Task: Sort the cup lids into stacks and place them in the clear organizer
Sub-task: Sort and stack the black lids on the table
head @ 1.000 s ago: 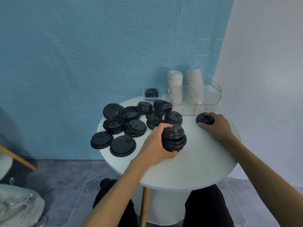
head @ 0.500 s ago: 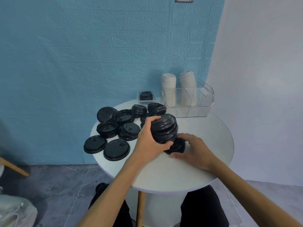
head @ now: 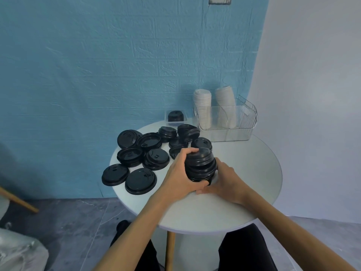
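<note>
Both hands are wrapped round one stack point(head: 201, 166) of black lids near the middle of the round table point(head: 254, 184). The left hand point(head: 180, 176) grips it from the left, thumb hooked over the top lid and fingers curled under the base, which looks meant to keep the uneven pile from sliding apart. The right hand point(head: 224, 179) cups the right side and near bottom edge with its fingers curled against the lowest lids, probably seating a lid at the base or squaring the column; how firmly it pinches I cannot tell, since the stack hides its fingertips. The stack leans a little and its rims are not flush, so two-handed support makes sense before any carry. The loose lids point(head: 148, 153) lie to the left and far side, some face up, some upside down, a few already nested in short piles, within reach of the left hand for gathering. A small clear tray point(head: 175, 116) at the far edge holds a short pile of black lids. The organizer point(head: 242, 122) stands at the far right, with two columns of white lids point(head: 203, 108) in its left part, one upright and one tilted; the right part seems free, likely for the black stack. Most lids remain unsorted, so the job seems early.
</note>
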The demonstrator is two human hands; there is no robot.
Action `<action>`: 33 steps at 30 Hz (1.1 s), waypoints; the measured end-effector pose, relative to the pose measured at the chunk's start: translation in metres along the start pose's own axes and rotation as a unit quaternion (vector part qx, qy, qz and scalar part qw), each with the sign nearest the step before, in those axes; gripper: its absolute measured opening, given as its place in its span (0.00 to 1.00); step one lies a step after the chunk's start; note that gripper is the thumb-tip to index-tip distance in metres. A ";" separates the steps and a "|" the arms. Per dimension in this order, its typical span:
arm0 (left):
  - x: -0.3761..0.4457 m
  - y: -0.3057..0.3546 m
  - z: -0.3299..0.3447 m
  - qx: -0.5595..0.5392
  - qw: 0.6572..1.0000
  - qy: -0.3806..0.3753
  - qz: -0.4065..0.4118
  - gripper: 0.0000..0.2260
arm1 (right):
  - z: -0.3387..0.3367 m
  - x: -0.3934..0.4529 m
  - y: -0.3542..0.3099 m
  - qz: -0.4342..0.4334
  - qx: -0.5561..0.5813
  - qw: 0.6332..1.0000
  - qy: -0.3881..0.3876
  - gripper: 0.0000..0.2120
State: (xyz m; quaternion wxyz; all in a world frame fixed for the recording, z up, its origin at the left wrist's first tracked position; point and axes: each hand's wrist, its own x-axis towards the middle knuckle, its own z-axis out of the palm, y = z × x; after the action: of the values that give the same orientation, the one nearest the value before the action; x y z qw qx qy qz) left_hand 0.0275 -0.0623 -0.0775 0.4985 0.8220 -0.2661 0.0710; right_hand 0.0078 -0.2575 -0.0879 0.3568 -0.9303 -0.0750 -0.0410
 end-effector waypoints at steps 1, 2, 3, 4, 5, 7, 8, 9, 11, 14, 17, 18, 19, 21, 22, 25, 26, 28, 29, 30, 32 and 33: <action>-0.001 0.000 0.000 0.000 1.000 -0.003 -0.001 0.40 | 0.000 0.000 0.000 -0.005 -0.018 1.000 0.003 0.44; -0.002 0.000 -0.001 -0.002 1.000 -0.004 -0.004 0.40 | 0.000 0.000 -0.002 -0.012 -0.033 0.999 0.006 0.41; -0.002 0.000 -0.002 -0.002 1.000 -0.005 -0.007 0.40 | -0.001 0.000 -0.003 -0.016 -0.045 0.999 0.008 0.39; -0.003 0.001 -0.002 -0.001 1.000 -0.006 -0.007 0.40 | -0.003 0.000 -0.004 -0.018 -0.053 0.998 -0.001 0.38; -0.003 0.000 -0.002 0.002 1.000 -0.006 -0.007 0.40 | -0.008 0.000 -0.005 -0.016 -0.048 0.998 -0.025 0.35; -0.003 0.000 -0.003 0.001 1.000 -0.006 -0.010 0.40 | -0.025 0.004 -0.001 -0.015 -0.002 0.994 -0.104 0.30; -0.003 -0.001 -0.005 -0.001 1.000 -0.004 -0.013 0.40 | -0.035 0.007 0.003 -0.011 0.022 0.989 -0.147 0.27; -0.004 -0.002 -0.007 -0.001 1.000 -0.001 -0.016 0.40 | -0.045 0.012 0.007 -0.001 0.052 0.983 -0.175 0.25; -0.004 -0.005 -0.010 0.003 1.000 0.002 -0.020 0.39 | -0.057 0.028 0.015 0.034 0.113 0.985 -0.127 0.21; -0.004 -0.007 -0.014 0.011 1.000 0.007 -0.021 0.39 | -0.048 0.056 0.017 0.062 0.060 0.996 0.028 0.25; -0.005 -0.007 -0.012 0.015 1.000 0.011 -0.022 0.39 | -0.031 0.080 0.016 0.046 -0.003 0.997 0.062 0.37; -0.005 -0.007 -0.012 0.014 1.000 0.011 -0.022 0.39 | -0.028 0.086 0.016 0.045 -0.014 0.996 0.070 0.38; -0.006 -0.007 -0.011 0.013 1.000 0.010 -0.022 0.40 | -0.025 0.091 0.016 0.046 -0.018 0.996 0.074 0.38; -0.006 -0.007 -0.011 0.012 1.000 0.007 -0.018 0.40 | -0.019 0.099 0.017 0.044 -0.023 0.996 0.078 0.34; -0.006 -0.008 -0.011 0.012 1.000 0.007 -0.017 0.41 | -0.016 0.101 0.017 0.041 -0.026 0.995 0.082 0.31; -0.006 -0.007 -0.012 0.013 1.000 0.008 -0.015 0.41 | -0.012 0.106 0.018 0.031 -0.032 0.994 0.096 0.26; -0.006 -0.007 -0.013 0.014 1.000 0.008 -0.014 0.41 | -0.012 0.106 0.018 0.029 -0.032 0.994 0.097 0.26; -0.006 -0.006 -0.013 0.016 1.000 0.007 -0.014 0.41 | -0.013 0.103 0.018 0.030 -0.026 0.994 0.098 0.25; -0.006 -0.006 -0.013 0.015 1.000 0.006 -0.015 0.41 | -0.014 0.100 0.018 0.031 -0.020 0.994 0.101 0.25; -0.006 -0.005 -0.014 0.014 1.000 0.004 -0.017 0.42 | -0.015 0.096 0.018 0.032 -0.013 0.994 0.104 0.25; -0.007 -0.004 -0.014 0.014 1.000 0.000 -0.018 0.42 | -0.021 0.085 0.018 0.033 -0.003 0.994 0.103 0.26; -0.007 -0.003 -0.014 0.015 1.000 -0.001 -0.017 0.42 | -0.024 0.079 0.018 0.031 -0.002 0.995 0.099 0.26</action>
State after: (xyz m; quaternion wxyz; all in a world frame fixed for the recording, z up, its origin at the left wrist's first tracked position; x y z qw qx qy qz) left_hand 0.0250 -0.0467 -0.0760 0.4871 0.8338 -0.2513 0.0657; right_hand 0.0881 -0.2780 -0.0718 0.3619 -0.9242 -0.0108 -0.1220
